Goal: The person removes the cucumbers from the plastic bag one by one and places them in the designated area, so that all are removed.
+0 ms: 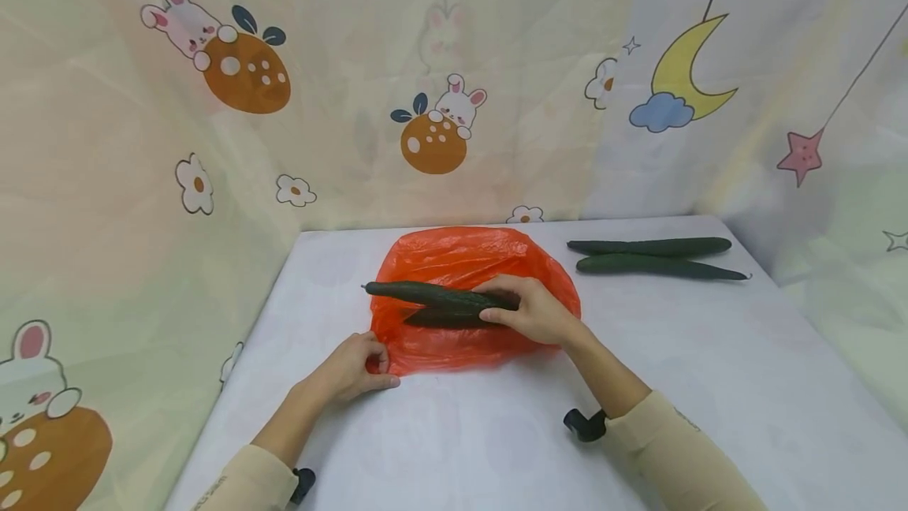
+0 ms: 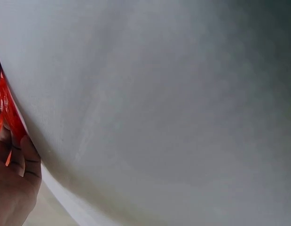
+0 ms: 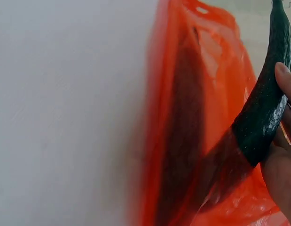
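Left hand (image 1: 350,367): at the 8 o'clock edge of the red bag (image 1: 471,247), fingers curled and clamped on its rim; the left wrist view shows red film between them
Right hand (image 1: 537,309): at the bag's 3 o'clock, fingers clamped on a cucumber (image 1: 414,292); I cannot tell whether they grip the one below it too
Held cucumber: over the middle of the bag, its stalk end pointing to 9 o'clock, past the bag's edge; in the right wrist view its other end shows dark through red film
Second cucumber (image 1: 443,318): just at the 6 o'clock side of the held one, close against it, its right end hidden by my fingers
Farther pair: two more cucumbers (image 1: 656,247) lying side by side at the bag's 2 o'clock, well apart from it, on the white table (image 1: 482,432)
Sleeves: beige (image 1: 681,448), with small dark lettering on each, too small for me to read
Wrists: a black device (image 1: 585,424) under my right one, another (image 1: 303,485) beside my left
Curtain (image 1: 340,22): rabbits, flowers, a moon at 1 o'clock and a pink star at 2 o'clock
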A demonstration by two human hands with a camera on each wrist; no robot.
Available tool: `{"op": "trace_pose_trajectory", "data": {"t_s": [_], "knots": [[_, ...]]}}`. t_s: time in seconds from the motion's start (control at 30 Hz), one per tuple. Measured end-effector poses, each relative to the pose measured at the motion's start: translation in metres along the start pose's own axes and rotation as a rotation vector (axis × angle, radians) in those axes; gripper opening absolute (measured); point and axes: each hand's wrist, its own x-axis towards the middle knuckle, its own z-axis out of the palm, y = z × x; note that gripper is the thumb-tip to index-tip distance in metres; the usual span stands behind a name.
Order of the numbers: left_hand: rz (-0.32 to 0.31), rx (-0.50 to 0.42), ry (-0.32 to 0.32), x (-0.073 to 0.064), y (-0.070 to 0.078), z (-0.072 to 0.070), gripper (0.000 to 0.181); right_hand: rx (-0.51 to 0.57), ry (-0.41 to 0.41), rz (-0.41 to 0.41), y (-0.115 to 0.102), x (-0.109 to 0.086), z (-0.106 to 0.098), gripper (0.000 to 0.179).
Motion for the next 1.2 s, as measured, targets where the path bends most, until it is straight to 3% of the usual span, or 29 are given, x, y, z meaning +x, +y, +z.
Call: {"op": "trace_pose_trajectory", "data": {"t_s": [0.33,0.5,0.7,1.03,1.2], "knots": [[-0.021,-0.009,0.003,-0.001,0.001,0.001,0.034,0.246,0.041,0.021,-0.033,0.010,-0.009,0.040],[-0.013,-0.005,0.000,0.001,0.001,0.000,0.034,0.317,0.094,0.021,-0.047,0.011,-0.018,0.040],[-0.027,-0.027,-0.002,0.001,0.001,0.001,0.033,0.379,0.128,-0.048,-0.061,0.012,-0.024,0.037],[-0.050,-0.035,-0.008,-0.005,0.003,-0.002,0.032,0.509,0.097,-0.136,-0.085,0.009,-0.043,0.038],[-0.064,-0.058,0.002,-0.007,0.003,-0.002,0.031,0.600,0.057,-0.230,-0.092,0.009,-0.061,0.036]]}}
